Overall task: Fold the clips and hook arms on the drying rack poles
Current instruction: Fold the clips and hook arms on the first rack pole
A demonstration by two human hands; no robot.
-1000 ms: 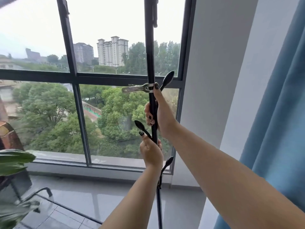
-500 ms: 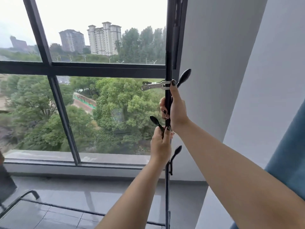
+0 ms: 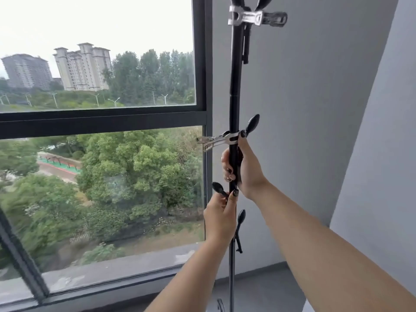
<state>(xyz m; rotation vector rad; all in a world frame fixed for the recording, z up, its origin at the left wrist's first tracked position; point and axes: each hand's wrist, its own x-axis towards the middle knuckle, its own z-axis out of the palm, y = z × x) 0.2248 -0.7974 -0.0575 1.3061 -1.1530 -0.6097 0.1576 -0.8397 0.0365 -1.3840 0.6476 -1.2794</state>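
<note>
A black drying rack pole (image 3: 235, 82) stands upright in front of the grey wall. My right hand (image 3: 246, 167) is wrapped around it, thumb touching the base of a silver metal clip (image 3: 216, 140) that sticks out to the left. A black hook arm (image 3: 252, 123) angles up to the right just above that hand. My left hand (image 3: 221, 219) grips the pole lower down, fingers on another black hook arm (image 3: 218, 188) that points up-left. A third hook arm (image 3: 240, 224) juts right below. A second silver clip (image 3: 256, 18) sits near the top.
A large window with a dark frame (image 3: 202, 113) fills the left, with trees and tower blocks outside. The grey wall (image 3: 315, 131) is behind the pole, and a lighter wall corner (image 3: 382, 176) comes forward at the right. The window sill (image 3: 112, 271) runs below.
The view has swung right and up, so the pole now appears against the wall and its upper clip has come into sight. Both hands keep the same grip on the pole.
</note>
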